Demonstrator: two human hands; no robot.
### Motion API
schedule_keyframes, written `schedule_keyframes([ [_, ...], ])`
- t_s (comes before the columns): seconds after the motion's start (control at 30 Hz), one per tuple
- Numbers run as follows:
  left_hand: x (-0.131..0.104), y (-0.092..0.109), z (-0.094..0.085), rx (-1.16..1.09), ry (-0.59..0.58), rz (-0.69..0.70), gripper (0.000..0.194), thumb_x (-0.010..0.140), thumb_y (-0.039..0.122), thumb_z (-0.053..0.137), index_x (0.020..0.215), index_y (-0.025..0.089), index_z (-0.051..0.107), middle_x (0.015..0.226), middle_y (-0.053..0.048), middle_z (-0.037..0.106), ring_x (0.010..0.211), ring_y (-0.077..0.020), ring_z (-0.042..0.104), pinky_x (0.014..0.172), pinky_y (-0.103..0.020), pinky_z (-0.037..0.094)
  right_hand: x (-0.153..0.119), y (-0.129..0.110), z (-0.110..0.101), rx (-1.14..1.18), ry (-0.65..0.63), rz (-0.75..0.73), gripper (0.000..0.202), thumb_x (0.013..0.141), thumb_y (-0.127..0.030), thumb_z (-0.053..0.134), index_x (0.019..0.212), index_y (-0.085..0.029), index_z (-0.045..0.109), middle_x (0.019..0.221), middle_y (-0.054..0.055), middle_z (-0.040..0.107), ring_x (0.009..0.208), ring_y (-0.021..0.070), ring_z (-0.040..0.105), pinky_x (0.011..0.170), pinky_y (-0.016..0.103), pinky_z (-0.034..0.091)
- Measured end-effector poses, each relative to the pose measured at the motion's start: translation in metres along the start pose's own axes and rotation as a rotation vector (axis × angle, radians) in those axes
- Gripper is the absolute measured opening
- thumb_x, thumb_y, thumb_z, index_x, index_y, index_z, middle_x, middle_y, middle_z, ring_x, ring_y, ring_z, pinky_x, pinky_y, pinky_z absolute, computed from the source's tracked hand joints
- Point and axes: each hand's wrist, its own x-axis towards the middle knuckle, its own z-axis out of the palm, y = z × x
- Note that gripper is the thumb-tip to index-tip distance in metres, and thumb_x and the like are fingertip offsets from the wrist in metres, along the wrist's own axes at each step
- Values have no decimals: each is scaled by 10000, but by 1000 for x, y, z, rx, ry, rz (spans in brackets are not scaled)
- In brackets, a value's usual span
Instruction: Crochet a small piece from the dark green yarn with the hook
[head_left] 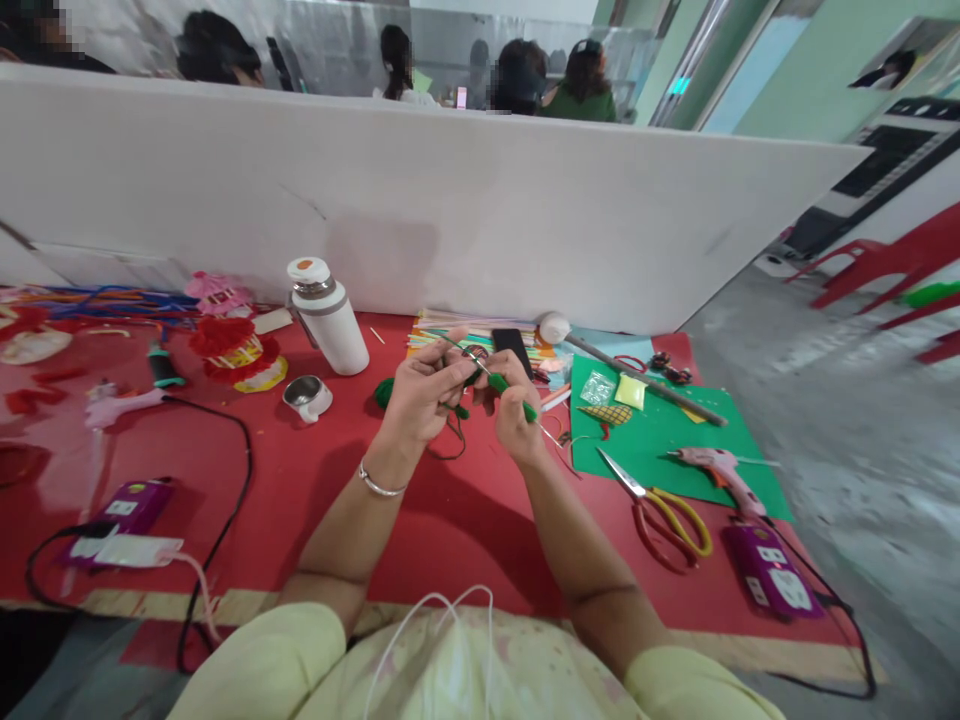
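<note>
Both hands meet above the middle of the red table. My right hand (pixel 516 420) is closed round a crochet hook (pixel 498 382) with a green grip; its metal shaft points up and left toward the other hand. My left hand (pixel 421 392) pinches a small dark piece of yarn work (pixel 472 376), partly hidden by the fingers, close against the hook. Beside the left wrist lies a ball of green yarn (pixel 384 394). A strand of yarn (pixel 456 440) hangs below the hands onto the table.
Left of my hands stand a white thermos (pixel 330 325) and a steel cup (pixel 307 397). On the right lie a green sheet (pixel 622 455), scissors (pixel 660 510), a pink glue gun (pixel 720 472) and a purple power strip (pixel 772 575). A white partition (pixel 450 190) closes the back.
</note>
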Motion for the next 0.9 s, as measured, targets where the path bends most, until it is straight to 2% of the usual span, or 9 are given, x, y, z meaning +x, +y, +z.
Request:
schedule_keyframes([
  [0.1, -1, 8, -2, -43, -18, -100, 480, 602, 159, 968, 1067, 181, 849, 571, 90, 552, 399, 19, 312, 389, -140, 255, 2, 0, -6, -53, -44, -70, 748, 946, -882, 322, 845, -243, 699, 933, 68, 575, 795, 196, 582, 655, 342, 525],
  [0.2, -1, 14, -4, -8, -17, -161, 473, 603, 146, 964, 1059, 177, 846, 577, 87, 554, 397, 17, 326, 387, -143, 242, 6, 0, -16, -72, -89, -138, 727, 954, -850, 375, 865, -233, 749, 1096, 93, 570, 894, 209, 597, 749, 369, 573],
  [0.37, -2, 19, -9, 71, -50, -153, 472, 616, 154, 958, 1073, 174, 843, 593, 73, 580, 401, 8, 351, 394, -157, 254, 12, 5, -33, -90, -145, -166, 696, 910, -855, 480, 895, -236, 797, 1196, 102, 526, 1001, 243, 625, 877, 436, 599],
  [0.6, -4, 25, -12, 152, -88, -167, 423, 611, 168, 933, 1026, 164, 850, 644, 56, 600, 403, 17, 330, 397, -169, 252, 12, 14, -47, -116, -189, -249, 545, 892, -785, 606, 1040, -311, 830, 1272, 79, 513, 883, 191, 634, 750, 419, 580],
  [0.77, -1, 25, -19, 160, -122, -184, 391, 634, 180, 905, 1021, 149, 853, 625, 47, 597, 412, 15, 300, 401, -173, 214, 12, 16, -55, -204, -225, -265, 515, 863, -770, 652, 1074, -337, 833, 1298, 79, 543, 905, 205, 641, 747, 426, 577],
  [0.9, 1, 23, -24, 171, -145, -182, 385, 650, 182, 883, 1033, 153, 858, 637, 30, 624, 422, 7, 307, 407, -175, 208, 13, 6, -60, -242, -263, -277, 436, 897, -696, 688, 1100, -340, 839, 1318, 77, 562, 936, 206, 640, 794, 423, 572],
])
